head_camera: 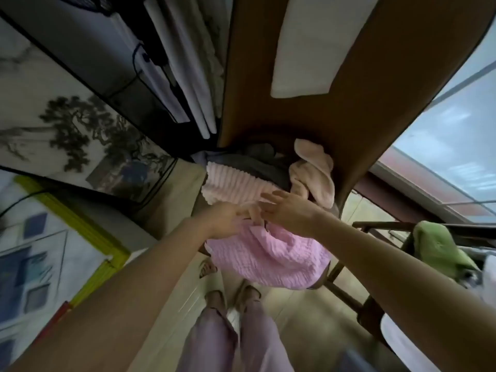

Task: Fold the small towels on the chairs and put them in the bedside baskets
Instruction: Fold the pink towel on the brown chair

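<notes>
A pink crinkled towel (271,257) hangs down in front of me over the front of a chair. My left hand (228,220) grips its top edge, fingers closed on the cloth. My right hand (287,209) meets the left at that same bunched edge, fingers stretched along it. Behind the hands a pale pink ribbed towel (233,185) lies on the chair. A peach towel (314,173) is crumpled to its right. Dark grey cloth (257,159) lies behind both. The view is motion-blurred.
A tall brown panel (349,108) rises behind the chair. A green towel (440,247) lies over a dark wooden chair frame (381,225) at right. A window is at far right, a painted screen (75,130) at left. My feet (230,294) stand on the pale floor.
</notes>
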A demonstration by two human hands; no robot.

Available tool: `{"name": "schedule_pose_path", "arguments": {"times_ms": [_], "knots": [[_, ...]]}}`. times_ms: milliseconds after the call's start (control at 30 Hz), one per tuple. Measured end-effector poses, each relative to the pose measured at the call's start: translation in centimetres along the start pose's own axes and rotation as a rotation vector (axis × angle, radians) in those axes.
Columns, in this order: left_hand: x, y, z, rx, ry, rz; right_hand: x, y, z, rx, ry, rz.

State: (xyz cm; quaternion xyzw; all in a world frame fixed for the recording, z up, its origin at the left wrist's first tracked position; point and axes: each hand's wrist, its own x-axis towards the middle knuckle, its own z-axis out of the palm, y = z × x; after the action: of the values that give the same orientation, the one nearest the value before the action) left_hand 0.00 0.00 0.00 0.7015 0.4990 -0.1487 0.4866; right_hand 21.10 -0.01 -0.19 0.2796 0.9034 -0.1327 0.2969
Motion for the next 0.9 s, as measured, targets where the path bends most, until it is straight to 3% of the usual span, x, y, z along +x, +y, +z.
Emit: {"name": "schedule_pose_path", "arguments": {"times_ms": [133, 200, 333, 467, 633, 733, 900], "knots": [[2.0, -0.9, 2.9, -0.113, 0.022, 0.112, 2.1, 0.6, 2.3, -0.017, -0.053, -0.068], [2.8, -1.2, 4.0, -0.158, 0.043, 0.141, 2.2, 1.0, 2.8, 0.025, -0.003, -0.099], [4.3, -1.4, 5.9, -0.217, -0.018, 0.084, 0.6, 1.1, 2.7, 0.150, 0.125, -0.037], [3.5, -1.1, 6.8, -0.249, -0.065, -0.001, -3.2, 0.3, 0.5, 0.473, 0.394, 0.045], [0.7, 3.2, 2.9, -0.168, -0.023, 0.090, -8.2, -0.3, -4.3, 0.635, 0.569, 0.245], [-2.2, 5.8, -0.5, -0.096, -0.001, 0.106, -11.3, 0.4, -7.2, 0.561, 0.666, 0.377], [-6.8, 8.1, -6.2, 0.019, 0.104, 0.114, -15.6, 2.0, -9.8, 0.491, 0.526, 0.798]]}}
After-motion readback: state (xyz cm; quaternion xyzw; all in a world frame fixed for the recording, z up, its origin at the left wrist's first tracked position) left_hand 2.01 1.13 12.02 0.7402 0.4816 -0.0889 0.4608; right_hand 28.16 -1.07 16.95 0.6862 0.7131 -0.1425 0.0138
